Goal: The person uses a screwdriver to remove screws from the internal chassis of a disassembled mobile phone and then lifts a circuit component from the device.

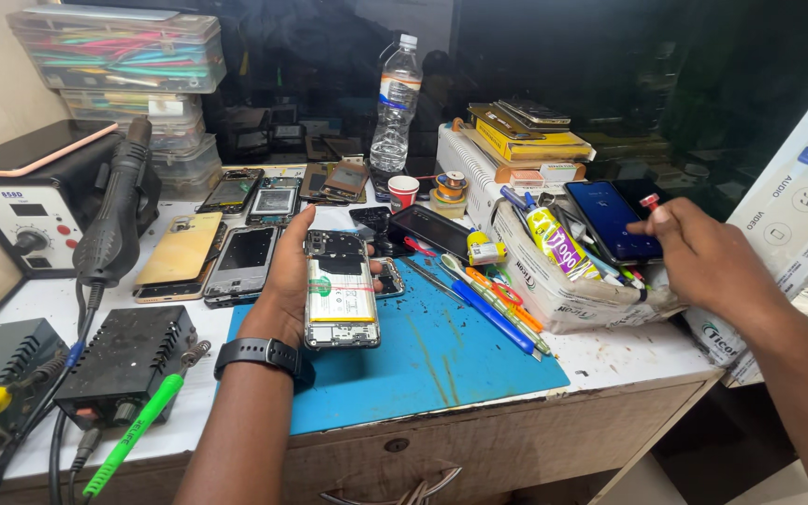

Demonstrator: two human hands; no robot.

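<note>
Bare forearms, sleeveless; a black smartwatch [258, 353] bands the left wrist.

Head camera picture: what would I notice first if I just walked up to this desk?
Probably the opened phone with its back off, held in the left hand over the blue mat in the middle. To the right, the right hand pinches a small red-tipped tool above a white box of tools. More phones lie at the left.
</note>
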